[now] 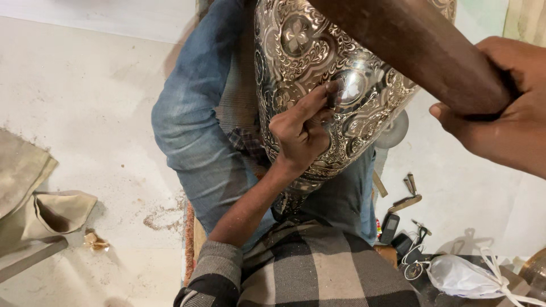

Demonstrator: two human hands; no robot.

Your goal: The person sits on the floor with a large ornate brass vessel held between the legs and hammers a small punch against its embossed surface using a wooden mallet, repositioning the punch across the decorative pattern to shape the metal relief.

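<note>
Across the lap, on denim-clad knees: large embossed silver metal vessel [318,62] — glossy, curved, floral relief. Above it, smooth brown wooden mallet [421,51], right hand [500,108] clamped round the shaft. Left hand [301,128] pinching a small dark punch [331,96] against a round medallion. Risk, likely: glancing blow, slipped tip on slick curve — marred relief, bruised fingers.

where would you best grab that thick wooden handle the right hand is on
Probably at its lower right end, where the right hand already wraps it. The wooden handle is a thick round shaft slanting up to the left over the engraved metal vase, so a full wrap grip from the right suits it.
</note>
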